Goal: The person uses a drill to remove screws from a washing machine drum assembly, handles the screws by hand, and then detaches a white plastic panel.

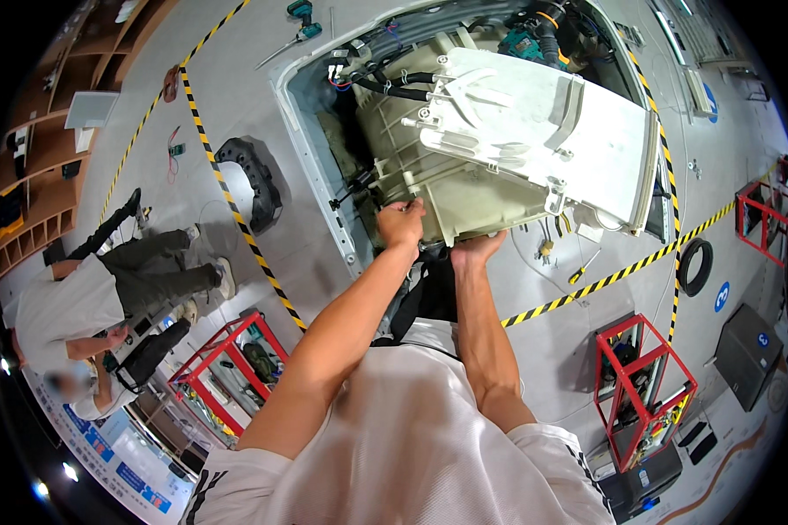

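A cream plastic washing machine tub sits in a grey metal cabinet, with a white plastic panel lying over its upper part. At the tub's near left edge, my left hand is closed; a small part between its fingers is too hidden to name. My right hand grips the tub's near lower edge from beneath, its fingers partly out of sight. Black hoses run across the tub's far left side.
A dark ring-shaped part and a cordless drill lie on the floor at left. To the right are a yellow-handled screwdriver, a black rubber ring and a red-framed cart. Two people stand at left near another red-framed cart.
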`<state>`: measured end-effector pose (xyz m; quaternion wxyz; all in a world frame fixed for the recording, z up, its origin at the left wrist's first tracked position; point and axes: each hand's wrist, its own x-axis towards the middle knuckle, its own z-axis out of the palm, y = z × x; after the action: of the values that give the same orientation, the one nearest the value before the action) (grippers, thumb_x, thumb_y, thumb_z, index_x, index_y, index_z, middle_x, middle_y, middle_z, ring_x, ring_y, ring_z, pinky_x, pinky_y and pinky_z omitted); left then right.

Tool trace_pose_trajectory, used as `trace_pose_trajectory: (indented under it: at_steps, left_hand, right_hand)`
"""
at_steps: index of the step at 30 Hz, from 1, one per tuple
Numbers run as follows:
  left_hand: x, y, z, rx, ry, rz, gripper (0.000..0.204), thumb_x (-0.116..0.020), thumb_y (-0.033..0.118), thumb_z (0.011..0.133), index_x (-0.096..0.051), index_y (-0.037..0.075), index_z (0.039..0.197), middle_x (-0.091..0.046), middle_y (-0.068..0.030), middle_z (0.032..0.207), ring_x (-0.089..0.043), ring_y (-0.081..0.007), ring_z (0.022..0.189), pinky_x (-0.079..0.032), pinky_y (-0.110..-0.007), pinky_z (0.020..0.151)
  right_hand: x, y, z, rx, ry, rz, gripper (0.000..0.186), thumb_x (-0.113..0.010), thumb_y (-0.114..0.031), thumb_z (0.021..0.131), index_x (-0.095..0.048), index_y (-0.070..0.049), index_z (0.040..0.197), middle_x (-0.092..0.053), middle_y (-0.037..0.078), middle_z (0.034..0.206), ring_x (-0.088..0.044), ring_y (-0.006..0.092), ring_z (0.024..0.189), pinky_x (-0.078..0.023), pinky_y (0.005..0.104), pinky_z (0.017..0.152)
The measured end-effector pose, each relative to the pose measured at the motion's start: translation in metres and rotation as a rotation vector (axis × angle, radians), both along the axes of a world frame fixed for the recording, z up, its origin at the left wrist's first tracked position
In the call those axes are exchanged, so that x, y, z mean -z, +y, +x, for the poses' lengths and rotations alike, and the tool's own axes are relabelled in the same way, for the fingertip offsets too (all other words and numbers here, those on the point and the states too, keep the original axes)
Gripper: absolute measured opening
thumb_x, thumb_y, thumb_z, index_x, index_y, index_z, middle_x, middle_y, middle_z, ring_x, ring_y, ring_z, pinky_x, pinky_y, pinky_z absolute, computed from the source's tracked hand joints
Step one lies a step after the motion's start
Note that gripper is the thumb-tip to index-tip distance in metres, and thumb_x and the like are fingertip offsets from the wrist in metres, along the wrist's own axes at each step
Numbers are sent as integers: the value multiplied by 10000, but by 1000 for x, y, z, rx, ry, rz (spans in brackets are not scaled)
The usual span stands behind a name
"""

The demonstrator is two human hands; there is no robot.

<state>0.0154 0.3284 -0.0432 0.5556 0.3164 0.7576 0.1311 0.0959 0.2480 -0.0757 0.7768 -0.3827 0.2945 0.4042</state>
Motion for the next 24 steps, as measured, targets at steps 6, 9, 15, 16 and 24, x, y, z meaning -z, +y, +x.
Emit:
trace_pose_trajectory:
  at_steps: [6,9,15,16,24]
  left_hand:
    - [6,-1,-6,-40,-48,-21,216,-707,188,786,-614,-1,833,-641,-49,763,-441,-93,467,-338,-256,393]
    - [2,-2,-5,-76,-112,-52,215,-710,179,782,-608,0,841,-641,-49,761,-434,-88,474,-333,-248,400]
    - [4,-2,0,-119,-49,-11,219,-713,162,774,-605,-6,865,-644,-62,782,-458,-88,504,-342,-247,413]
    - [5,-1,0,-119,-15,7,219,-713,160,774,-606,-7,866,-645,-65,787,-462,-88,508,-343,-248,412]
    - [-27,-13,-18,-41,-324,-83,264,-652,221,837,-594,-19,930,-635,-76,825,-362,-47,451,-283,-221,387]
  right_hand:
    - [0,-1,-2,3,-1,20,700,-251,-606,858,-364,-117,1347,-405,84,1351,-389,275,1242,-334,424,1014]
    - [2,-2,0,8,-23,33,682,-246,-589,866,-370,-116,1341,-413,82,1343,-397,273,1235,-337,422,1012]
    - [9,-3,-1,-6,-8,14,678,-244,-590,868,-383,-113,1329,-422,80,1330,-403,270,1228,-345,417,1007]
    - [10,-3,-2,-8,0,18,679,-244,-592,868,-385,-112,1328,-423,81,1329,-404,269,1227,-348,416,1005]
    - [19,-10,-3,-17,-14,43,688,-245,-601,869,-388,-102,1321,-421,90,1326,-411,275,1212,-361,416,990]
